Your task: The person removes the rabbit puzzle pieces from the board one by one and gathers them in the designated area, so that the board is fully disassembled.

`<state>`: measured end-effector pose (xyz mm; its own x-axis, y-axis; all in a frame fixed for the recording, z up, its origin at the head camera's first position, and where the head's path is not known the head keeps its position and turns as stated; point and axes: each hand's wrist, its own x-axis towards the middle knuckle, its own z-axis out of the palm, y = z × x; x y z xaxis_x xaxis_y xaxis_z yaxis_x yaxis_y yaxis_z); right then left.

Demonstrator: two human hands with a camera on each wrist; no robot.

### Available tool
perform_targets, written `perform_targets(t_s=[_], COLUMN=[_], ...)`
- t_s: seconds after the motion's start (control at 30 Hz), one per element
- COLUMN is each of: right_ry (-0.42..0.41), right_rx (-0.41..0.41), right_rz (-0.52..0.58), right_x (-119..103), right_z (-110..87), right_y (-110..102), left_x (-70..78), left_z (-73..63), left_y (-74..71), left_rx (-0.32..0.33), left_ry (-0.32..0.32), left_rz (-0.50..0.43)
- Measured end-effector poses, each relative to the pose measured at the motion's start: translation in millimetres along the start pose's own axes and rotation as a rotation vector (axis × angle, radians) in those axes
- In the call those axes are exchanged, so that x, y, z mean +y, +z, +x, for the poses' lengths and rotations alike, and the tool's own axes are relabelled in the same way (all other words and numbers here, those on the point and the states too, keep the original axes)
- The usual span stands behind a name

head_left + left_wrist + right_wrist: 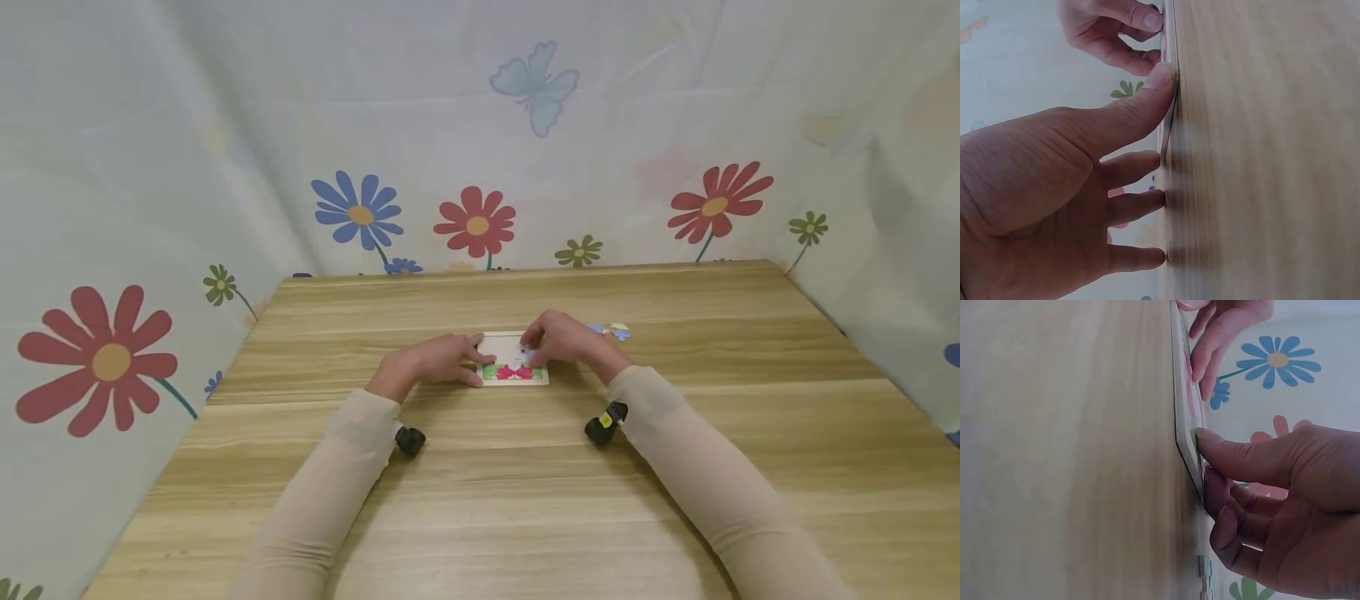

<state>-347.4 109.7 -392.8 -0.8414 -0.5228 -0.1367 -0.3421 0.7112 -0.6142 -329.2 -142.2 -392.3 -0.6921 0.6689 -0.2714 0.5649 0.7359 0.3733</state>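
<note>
A small puzzle board (517, 374) with pink and green picture parts lies flat on the wooden table (495, 500). My left hand (438, 360) is at its left edge. Its thumb (1159, 76) presses the board's rim (1167, 125), and its straight fingers (1147, 203) touch the tabletop beside it. My right hand (558, 340) is on the board's right part. Its thumb (1210, 442) and bent fingertips (1213, 487) press on the board's face (1186, 419). No loose piece shows between them.
A few loose puzzle pieces (617, 331) lie on the table just right of my right hand, also seen as small pieces (1205, 569). Flower-printed cloth walls (480, 167) enclose the table on three sides. Black wrist cameras (604, 423) sit under both sleeves.
</note>
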Motion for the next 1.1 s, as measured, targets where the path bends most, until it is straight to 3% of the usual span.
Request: perform_targets(t_s=[0.37,0.7,1.1], right_ry=[-0.01,0.013,0.004], right_rx=[-0.041,0.021,0.042], right_rz=[-0.031,-0.018,0.046], right_x=[-3.2,-10.1,1.3], right_z=[2.8,0.5,2.5], right_y=[-0.9,1.1,-2.6], left_x=[1.4,-2.1,-1.7], left_z=[-2.2,-3.6,-0.6], left_y=[0.7,-0.8,1.2], left_rx=[0.018,0.011,0.011], left_ry=[-0.003,-0.003,0.017], left_rz=[-0.037,-0.031,-0.028])
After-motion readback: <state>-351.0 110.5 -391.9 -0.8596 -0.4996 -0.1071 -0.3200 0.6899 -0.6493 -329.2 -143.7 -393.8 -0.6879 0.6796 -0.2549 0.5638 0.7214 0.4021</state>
